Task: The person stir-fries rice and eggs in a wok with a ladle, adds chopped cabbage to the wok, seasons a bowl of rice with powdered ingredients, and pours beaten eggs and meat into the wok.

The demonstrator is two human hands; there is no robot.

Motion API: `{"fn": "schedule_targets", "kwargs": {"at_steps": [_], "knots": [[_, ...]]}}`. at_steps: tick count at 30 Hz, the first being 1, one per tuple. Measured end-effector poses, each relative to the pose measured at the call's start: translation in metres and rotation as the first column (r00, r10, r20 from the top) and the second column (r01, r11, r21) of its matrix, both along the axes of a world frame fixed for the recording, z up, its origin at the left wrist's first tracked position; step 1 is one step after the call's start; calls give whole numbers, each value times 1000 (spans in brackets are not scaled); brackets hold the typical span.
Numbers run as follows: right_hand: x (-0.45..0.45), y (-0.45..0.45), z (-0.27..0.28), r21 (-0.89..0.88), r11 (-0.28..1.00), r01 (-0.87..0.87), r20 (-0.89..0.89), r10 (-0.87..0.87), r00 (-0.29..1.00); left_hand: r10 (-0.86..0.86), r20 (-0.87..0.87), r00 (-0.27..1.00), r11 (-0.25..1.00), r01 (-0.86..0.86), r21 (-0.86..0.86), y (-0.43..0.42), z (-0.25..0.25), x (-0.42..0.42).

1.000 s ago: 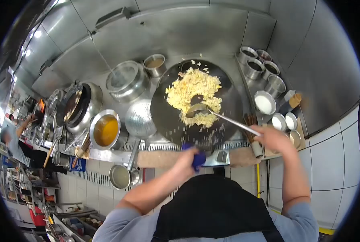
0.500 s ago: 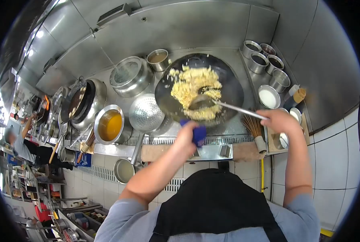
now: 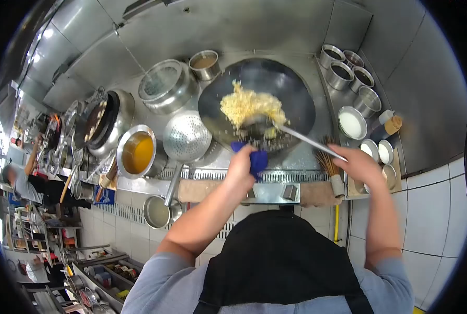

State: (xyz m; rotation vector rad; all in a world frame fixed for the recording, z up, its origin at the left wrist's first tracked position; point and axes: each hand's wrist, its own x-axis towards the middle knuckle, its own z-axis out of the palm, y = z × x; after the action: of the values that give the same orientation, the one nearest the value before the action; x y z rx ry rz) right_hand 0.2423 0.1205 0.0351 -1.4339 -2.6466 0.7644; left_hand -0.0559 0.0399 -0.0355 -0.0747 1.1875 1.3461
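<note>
A large black wok (image 3: 293, 89) holds a heap of yellow fried rice (image 3: 252, 106). My left hand (image 3: 241, 168) is closed round a blue cloth (image 3: 257, 160) at the wok's near edge; any handle under the cloth is hidden. My right hand (image 3: 360, 166) grips the end of a long-handled metal ladle (image 3: 311, 141). The ladle's bowl, blurred, is in the wok at the near side of the rice. A bamboo brush (image 3: 327, 166) stands just left of my right hand.
Left of the wok are a perforated strainer (image 3: 186, 137), a bowl of orange liquid (image 3: 138, 153) and a lidded pot (image 3: 165, 88). Several seasoning containers (image 3: 352, 122) line the right side. Another person (image 3: 21, 183) stands far left.
My left hand has moved slightly up with the cloth, and the wok has shifted upward in view. The rice has gathered into a tighter heap. Both hands keep their grips.
</note>
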Motion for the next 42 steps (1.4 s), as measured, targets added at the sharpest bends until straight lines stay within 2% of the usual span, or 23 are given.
{"fn": "schedule_targets", "kwargs": {"at_steps": [1, 3, 6, 7, 11, 13, 16, 17, 19, 20, 21, 22, 25, 27, 28, 29, 30, 31, 33, 34, 37, 41, 42], "knots": [[-29, -1, -3, 61, 991, 119, 128, -126, 984, 3, 1, 1000, 999, -3, 44, 6, -23, -6], [-64, -4, -28, 161, 971, 176, 149, -200, 968, 84, -79, 993, 993, -77, 88, 0, -66, 4], [-69, -7, -31, 319, 924, 212, 95, -253, 963, -89, -109, 990, 993, 79, -87, -37, -82, 15], [-54, -13, -15, 259, 941, 216, 92, -247, 965, -142, -168, 976, 978, 112, -176, -45, -79, 17], [46, -21, 13, -93, 978, 188, -64, -194, 979, 56, 56, 997, 997, -59, 51, -23, -25, 21], [68, -8, 10, -181, 971, 157, -39, -167, 985, 152, 82, 985, 988, -154, 24, 10, -24, 12], [50, 27, -34, -83, 925, 370, -73, -376, 924, 151, 24, 988, 984, -152, 96, 38, -44, 3], [-10, 18, -22, -79, 847, 525, 103, -517, 850, 125, -40, 991, 991, -123, 55, 46, -50, 1], [-61, 15, -101, 205, 876, 436, -150, -412, 899, 114, -77, 991, 989, -106, 102, 60, -76, 1], [-74, 21, -142, 266, 925, 273, -89, -258, 962, 146, -99, 984, 984, -134, 121, 65, -87, 2], [-125, -8, -69, -420, 845, 331, -221, -448, 866, 172, -124, 977, 978, -154, 137, 70, -94, 3], [-135, -3, -55, -496, 835, 238, -294, -420, 859, 150, -114, 982, 987, -143, 68, 74, -99, 4], [-119, 12, -12, -364, 907, 211, -222, -305, 926, 72, -91, 993, 994, -63, 90, 63, -75, 2], [-90, 8, -3, -127, 983, 133, -279, -164, 946, 55, 14, 998, 986, -56, 159, 56, -81, -7], [-92, -5, 23, -337, 914, 225, -295, -330, 897, -9, 140, 990, 982, -17, 188, 49, -75, -13], [-87, 0, 19, -326, 924, 199, -299, -301, 906, -80, 259, 962, 975, 22, 220, 42, -70, -16], [-77, 10, 6, -725, 684, 85, -362, -483, 798, -112, 207, 972, 970, 62, 234, 38, -69, -16], [-71, 19, -11, -944, 308, -120, -305, -669, 678, -106, 204, 973, 969, 55, 239, 35, -68, -16], [-83, 52, -71, -983, 165, -79, -174, -714, 678, -138, 213, 967, 963, 81, 256, 35, -68, -13], [-96, 65, -71, -973, 209, -98, -221, -718, 660, -139, 217, 966, 965, 82, 250, 35, -65, -12], [-148, 69, -38, -619, 745, 250, -217, -468, 857, -119, 229, 966, 966, 60, 252, 38, -67, -8], [-137, 61, -15, -671, 735, 102, -374, -454, 809, -113, 196, 974, 966, 62, 251, 41, -68, -6], [-131, 68, -29, -821, 571, 29, -348, -540, 766, -113, 218, 969, 963, 53, 263, 40, -66, -5]]}}
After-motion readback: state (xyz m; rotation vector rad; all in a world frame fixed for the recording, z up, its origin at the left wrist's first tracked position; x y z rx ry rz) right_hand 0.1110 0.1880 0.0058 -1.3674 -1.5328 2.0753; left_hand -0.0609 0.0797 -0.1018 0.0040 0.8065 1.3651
